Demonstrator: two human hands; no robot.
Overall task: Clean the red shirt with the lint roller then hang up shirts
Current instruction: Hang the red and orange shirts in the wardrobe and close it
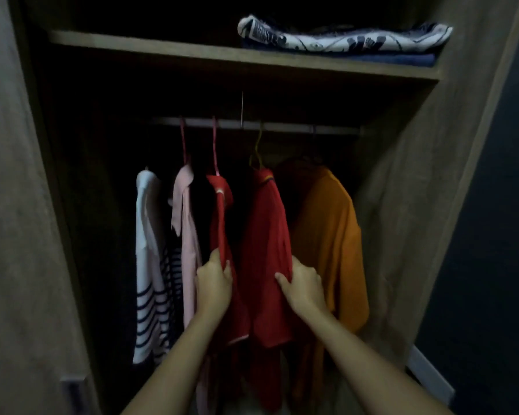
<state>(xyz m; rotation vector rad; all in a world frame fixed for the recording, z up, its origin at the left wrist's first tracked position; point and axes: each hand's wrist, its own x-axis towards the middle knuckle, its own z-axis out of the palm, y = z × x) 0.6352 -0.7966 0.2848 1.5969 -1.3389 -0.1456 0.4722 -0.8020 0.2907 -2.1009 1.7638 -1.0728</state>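
Observation:
Two red shirts hang on the closet rail. The left red shirt hangs from a pink hanger, and my left hand grips its edge at mid height. The right red shirt hangs from a yellowish hanger, and my right hand pinches its right edge. Both arms reach up from the bottom of the view. No lint roller is in view.
An orange shirt hangs right of the red ones. To the left hang a pink shirt and a white navy-striped top. Folded patterned cloth lies on the upper shelf. Wooden closet walls flank both sides.

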